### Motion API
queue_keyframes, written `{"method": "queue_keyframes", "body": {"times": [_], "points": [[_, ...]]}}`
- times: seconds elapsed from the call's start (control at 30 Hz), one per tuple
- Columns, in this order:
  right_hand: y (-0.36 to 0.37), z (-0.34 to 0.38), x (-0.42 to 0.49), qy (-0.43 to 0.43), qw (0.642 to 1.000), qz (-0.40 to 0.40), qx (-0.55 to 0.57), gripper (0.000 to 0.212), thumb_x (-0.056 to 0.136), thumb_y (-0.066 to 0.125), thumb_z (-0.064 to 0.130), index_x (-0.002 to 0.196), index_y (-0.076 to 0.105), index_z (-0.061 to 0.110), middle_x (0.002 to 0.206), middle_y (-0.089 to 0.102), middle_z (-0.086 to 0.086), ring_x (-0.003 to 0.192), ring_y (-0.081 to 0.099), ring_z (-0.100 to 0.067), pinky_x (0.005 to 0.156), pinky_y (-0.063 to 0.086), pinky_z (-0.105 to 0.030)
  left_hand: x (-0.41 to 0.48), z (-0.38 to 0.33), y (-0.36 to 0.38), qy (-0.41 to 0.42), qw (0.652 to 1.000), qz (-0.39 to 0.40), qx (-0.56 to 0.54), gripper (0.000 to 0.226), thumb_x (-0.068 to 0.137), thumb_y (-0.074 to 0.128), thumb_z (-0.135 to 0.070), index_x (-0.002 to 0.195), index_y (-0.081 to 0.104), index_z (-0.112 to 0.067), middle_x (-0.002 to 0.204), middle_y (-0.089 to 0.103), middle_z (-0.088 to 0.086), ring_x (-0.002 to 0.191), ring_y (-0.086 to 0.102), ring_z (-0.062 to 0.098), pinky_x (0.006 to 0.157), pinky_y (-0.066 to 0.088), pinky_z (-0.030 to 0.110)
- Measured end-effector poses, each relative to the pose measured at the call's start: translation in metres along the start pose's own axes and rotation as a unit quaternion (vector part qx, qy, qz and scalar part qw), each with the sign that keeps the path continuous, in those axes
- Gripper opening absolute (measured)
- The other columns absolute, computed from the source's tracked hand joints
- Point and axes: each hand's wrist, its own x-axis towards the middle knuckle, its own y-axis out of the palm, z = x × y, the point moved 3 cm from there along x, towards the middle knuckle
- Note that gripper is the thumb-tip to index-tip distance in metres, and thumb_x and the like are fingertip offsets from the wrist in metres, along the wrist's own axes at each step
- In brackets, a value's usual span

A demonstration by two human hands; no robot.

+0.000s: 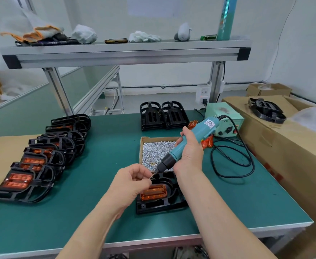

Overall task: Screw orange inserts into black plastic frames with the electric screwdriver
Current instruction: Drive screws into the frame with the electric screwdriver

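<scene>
A black plastic frame (161, 205) lies on the green table in front of me with an orange insert (153, 192) seated in it. My right hand (189, 154) grips the teal electric screwdriver (186, 142), tilted so its bit points down-left over the frame's far edge. My left hand (132, 181) hovers above the frame's left side, its fingertips pinching at the bit's tip, where a small screw seems to sit. My left hand hides part of the insert.
An open cardboard box of screws (154, 152) sits just behind the frame. A row of assembled frames (41, 161) lies at the left; empty black frames (163, 115) stand at the back. Loose orange inserts (207, 143), the screwdriver's power unit (226, 121), its cable and cardboard cartons (284, 146) are at the right.
</scene>
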Motion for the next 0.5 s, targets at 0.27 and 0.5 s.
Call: {"method": "queue_keyframes", "body": {"times": [0.27,0.5], "points": [[-0.0019,-0.0013,0.0001,-0.015,1.0,0.001,-0.025,0.03,0.082,0.077,0.026,0.105,0.063,0.013,0.053,0.057,0.007,0.046,0.053,-0.004,0.054,0.045,-0.023,-0.0027,0.0011,-0.0013,0.011,0.999,-0.005,0.033,0.021,0.08,0.066,0.009,0.079,0.07,-0.012,0.064,0.062,-0.006,0.059,0.054,0.007,0.056,0.045,0.015],[-0.005,-0.007,-0.0014,-0.016,1.0,0.008,-0.026,0.025,0.082,0.078,0.025,0.1,0.063,0.016,0.054,0.059,0.011,0.048,0.055,-0.002,0.053,0.046,-0.023,-0.002,0.0017,-0.0014,0.028,0.995,-0.017,0.099,0.025,0.078,0.067,0.006,0.075,0.069,-0.019,0.066,0.064,-0.006,0.061,0.055,0.008,0.061,0.048,0.02]]}}
